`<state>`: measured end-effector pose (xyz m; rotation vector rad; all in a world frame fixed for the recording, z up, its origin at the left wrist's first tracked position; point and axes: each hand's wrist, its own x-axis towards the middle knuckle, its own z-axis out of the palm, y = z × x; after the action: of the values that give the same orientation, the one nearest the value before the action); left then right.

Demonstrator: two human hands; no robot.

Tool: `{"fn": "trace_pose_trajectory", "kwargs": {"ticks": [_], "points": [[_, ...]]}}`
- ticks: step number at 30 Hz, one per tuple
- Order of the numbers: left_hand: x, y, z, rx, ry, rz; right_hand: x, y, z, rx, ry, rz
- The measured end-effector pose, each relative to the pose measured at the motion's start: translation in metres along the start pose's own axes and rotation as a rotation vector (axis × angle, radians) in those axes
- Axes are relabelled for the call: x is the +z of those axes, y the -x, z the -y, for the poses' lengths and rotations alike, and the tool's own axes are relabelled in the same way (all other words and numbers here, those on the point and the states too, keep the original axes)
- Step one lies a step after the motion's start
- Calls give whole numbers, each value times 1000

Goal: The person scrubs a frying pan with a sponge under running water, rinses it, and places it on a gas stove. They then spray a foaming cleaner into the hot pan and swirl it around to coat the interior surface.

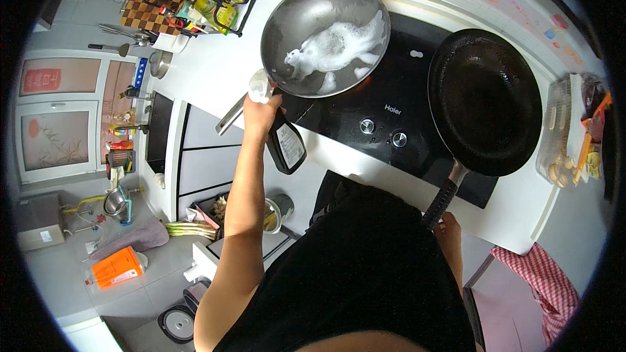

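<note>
My left hand [261, 117] grips a black bottle [289, 146] with a white foaming head and a label bearing writing. The head points toward a grey metal wok [293, 24] on the left of the cooktop. White foam [337, 49] spreads over the wok's inside, with small blobs near its lower rim. The wok's metal handle [230, 120] shows beyond my wrist. At the counter's front edge, my right hand [447, 232] is partly hidden by my shirt and lies close to the wrapped handle [440, 203] of a black frying pan [489, 102]; its grip is unclear.
Both pans stand on a black glass Haier cooktop [337, 127] with two knobs. A rack of bottles and utensils [210, 5] is at the far left. A clear container [557, 132] sits right of the black pan. A checked cloth [543, 278] hangs at lower right.
</note>
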<state>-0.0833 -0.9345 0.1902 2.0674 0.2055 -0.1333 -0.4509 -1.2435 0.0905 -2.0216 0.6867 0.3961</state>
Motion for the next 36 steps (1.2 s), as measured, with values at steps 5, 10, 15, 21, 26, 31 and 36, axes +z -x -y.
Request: {"fn": "trace_pose_trajectory", "kwargs": {"ticks": [5, 10, 15, 21, 26, 31, 36], "points": [[-6, -3, -10, -38, -59, 24, 0, -5, -16, -26, -42, -40], [-5, 0, -12, -48, -99, 98, 2, -5, -8, 20, -90, -31], [-1, 8, 9, -82, -96, 158, 4, -5, -14, 25, -47, -3], [9, 11, 22, -137, -26, 116, -4, -3, -7, 37, 29, -11], [1, 4, 9, -28, -52, 112, -5, -5, -8, -1, 41, -16], [-14, -4, -11, 86, -54, 101, -9, -2, -3, -23, 62, -85], [-18, 14, -25, 160, 72, 69, -66, 10, -14, 135, 112, -412]]}}
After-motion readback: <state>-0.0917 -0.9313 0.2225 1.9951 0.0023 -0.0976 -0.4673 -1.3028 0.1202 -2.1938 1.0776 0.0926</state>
